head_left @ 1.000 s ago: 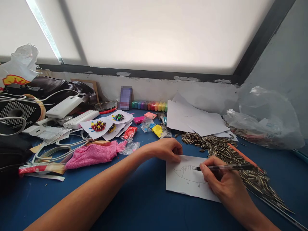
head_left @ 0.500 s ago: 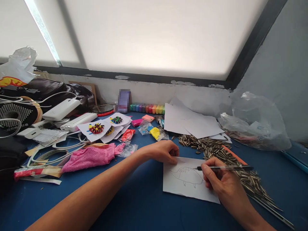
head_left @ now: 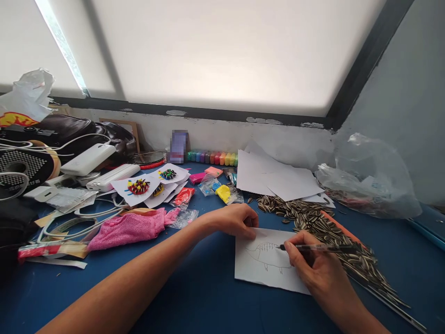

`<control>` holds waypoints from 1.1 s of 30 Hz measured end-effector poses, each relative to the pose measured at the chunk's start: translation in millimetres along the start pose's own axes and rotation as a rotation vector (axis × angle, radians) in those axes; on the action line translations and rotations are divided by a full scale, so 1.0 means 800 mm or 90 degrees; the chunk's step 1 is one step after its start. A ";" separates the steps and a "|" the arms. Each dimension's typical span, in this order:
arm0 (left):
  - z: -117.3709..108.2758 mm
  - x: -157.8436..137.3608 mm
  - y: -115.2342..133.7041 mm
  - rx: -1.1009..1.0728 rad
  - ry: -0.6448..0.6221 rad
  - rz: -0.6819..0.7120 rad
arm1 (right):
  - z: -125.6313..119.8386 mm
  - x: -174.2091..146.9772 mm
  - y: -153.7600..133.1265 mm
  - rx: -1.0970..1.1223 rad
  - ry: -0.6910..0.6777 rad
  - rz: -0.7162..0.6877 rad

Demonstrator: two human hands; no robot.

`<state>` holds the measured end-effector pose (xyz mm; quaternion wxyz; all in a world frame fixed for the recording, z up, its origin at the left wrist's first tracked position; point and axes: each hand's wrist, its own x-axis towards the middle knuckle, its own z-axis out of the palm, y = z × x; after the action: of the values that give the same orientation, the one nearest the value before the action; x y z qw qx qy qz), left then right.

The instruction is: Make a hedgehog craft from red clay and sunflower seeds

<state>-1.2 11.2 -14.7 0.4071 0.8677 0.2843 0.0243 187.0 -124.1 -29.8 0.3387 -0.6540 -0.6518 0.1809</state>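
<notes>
My right hand (head_left: pixel 314 266) pinches a black pen with a clear barrel (head_left: pixel 325 248), its tip on or just over a white sheet of paper (head_left: pixel 253 271). Drawn on the sheet is a rounded animal outline (head_left: pixel 273 260) with a pointed snout, short legs and rows of small marks along the back. My left hand (head_left: pixel 239 220) is closed, fingers curled, with the thumb pressing the sheet's top edge. Striped sunflower seeds (head_left: pixel 313 220) lie in a long heap beyond and to the right of the paper, partly behind my right hand.
Blank sheets (head_left: pixel 274 176) lie at the back beside a clear plastic bag (head_left: pixel 371 181). A row of coloured clay (head_left: pixel 212 158) lines the wall. To the left are cards with seed-and-clay figures (head_left: pixel 138 187), a pink cloth (head_left: pixel 128 229), white power banks (head_left: pixel 113 177) and cables.
My right hand and the pen have shifted slightly left over the drawing. More small marks show on the animal's back. My left hand stays in place.
</notes>
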 end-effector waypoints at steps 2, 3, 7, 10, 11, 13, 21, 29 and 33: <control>0.000 -0.001 0.001 0.000 -0.002 -0.003 | 0.000 0.001 0.000 -0.012 0.008 -0.016; 0.000 -0.001 0.001 0.000 -0.002 -0.005 | 0.000 0.002 -0.001 -0.015 0.013 -0.023; -0.001 -0.001 0.002 0.000 0.000 -0.011 | 0.001 0.003 -0.002 -0.019 0.018 -0.033; 0.000 -0.001 0.001 0.002 0.001 -0.011 | 0.002 0.003 0.000 -0.031 0.011 -0.031; 0.000 -0.001 0.001 0.002 0.001 -0.009 | 0.002 0.003 0.000 -0.034 0.010 -0.031; 0.000 -0.001 0.001 -0.002 -0.001 -0.007 | 0.003 0.003 0.002 -0.038 0.009 -0.030; -0.001 -0.002 0.005 -0.003 -0.003 -0.021 | 0.001 0.003 0.001 -0.038 0.012 -0.026; -0.001 -0.002 0.004 0.003 -0.001 -0.016 | 0.001 0.003 0.001 -0.034 -0.002 -0.018; 0.000 -0.001 0.002 0.002 0.003 -0.014 | 0.003 0.003 0.004 -0.040 0.005 -0.018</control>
<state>-1.2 10.0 -13.9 0.4053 0.8651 0.2949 0.0210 187.7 -120.9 -33.0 0.3229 -0.6558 -0.6650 0.1530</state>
